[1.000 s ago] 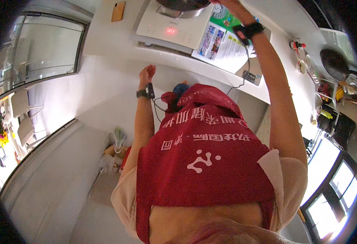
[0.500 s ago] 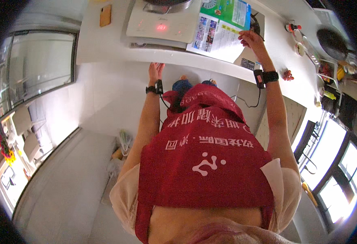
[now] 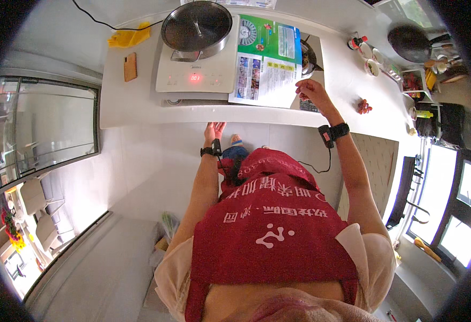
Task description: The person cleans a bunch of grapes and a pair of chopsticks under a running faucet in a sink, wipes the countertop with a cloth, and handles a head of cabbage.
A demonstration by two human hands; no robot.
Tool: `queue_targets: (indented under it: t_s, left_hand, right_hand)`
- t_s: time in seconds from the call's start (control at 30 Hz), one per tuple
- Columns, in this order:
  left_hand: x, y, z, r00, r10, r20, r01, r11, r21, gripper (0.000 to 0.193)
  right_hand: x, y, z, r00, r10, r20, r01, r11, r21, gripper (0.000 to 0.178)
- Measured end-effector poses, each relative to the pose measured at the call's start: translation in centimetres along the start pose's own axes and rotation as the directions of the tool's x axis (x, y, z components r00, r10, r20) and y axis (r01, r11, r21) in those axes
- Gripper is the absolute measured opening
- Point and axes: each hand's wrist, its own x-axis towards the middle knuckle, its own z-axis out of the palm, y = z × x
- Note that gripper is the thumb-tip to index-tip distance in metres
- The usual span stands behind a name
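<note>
My left hand (image 3: 214, 131) is at the counter's front edge, its fingers stretched out and nothing in them. Farther right, my right hand (image 3: 313, 95) is over the counter at the right edge of a printed leaflet (image 3: 267, 75), its fingers loosely bent and apart. No object shows in it; whether its fingertips touch the paper I cannot tell. Left of the leaflet stands a white induction cooker (image 3: 214, 70) with a lit red display. On its far part sits a dark pan (image 3: 206, 32) with a glass lid. A gas burner (image 3: 309, 58) is partly covered by the leaflet.
A phone (image 3: 130, 67) and a yellow cloth (image 3: 130, 36) lie on the counter's left part. To the right are small red items (image 3: 363, 106), a red-capped bottle (image 3: 358, 42) and small bowls (image 3: 372, 67). A black wok (image 3: 409, 43) stands at the far right.
The view has tilted up, so the whole pan now shows and the counter sits lower. My right hand stays by the leaflet's right edge; my left hand stays at the counter's front edge.
</note>
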Motion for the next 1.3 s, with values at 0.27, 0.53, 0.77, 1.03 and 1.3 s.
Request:
queue_targets:
  t_s: [0.27, 0.53, 0.77, 1.03, 1.3]
  left_hand:
    - [1.4, -1.3, 0.8, 0.987, -0.115, -0.110, 0.131, 0.980, 0.148, 0.040]
    - [4.0, 3.6, -2.8, 0.979, -0.043, -0.200, 0.073, 0.987, 0.143, 0.022]
    - [1.8, -2.6, -1.1, 0.994, 0.075, -0.082, -0.046, 0.949, 0.311, 0.023]
    - [5.2, -2.8, -7.9, 0.990, 0.091, -0.108, -0.054, 0.951, 0.305, 0.020]
    - [2.6, -1.4, -13.2, 0.975, 0.210, -0.069, -0.112, 0.741, 0.662, 0.021]
  right_hand:
    - [0.2, 1.7, 0.4, 1.000, 0.011, 0.011, -0.012, 0.999, 0.049, 0.019]
    - [0.6, 0.9, 3.8, 0.996, 0.059, 0.068, -0.061, 0.998, 0.029, 0.017]
    - [-8.1, 8.7, -5.2, 0.995, 0.098, -0.032, -0.095, 0.992, 0.078, 0.016]
    - [-9.8, 16.9, -4.0, 0.987, 0.159, 0.031, -0.161, 0.985, 0.057, 0.020]
    - [-11.1, 16.9, -1.5, 0.974, 0.154, 0.164, -0.145, 0.987, -0.067, 0.020]
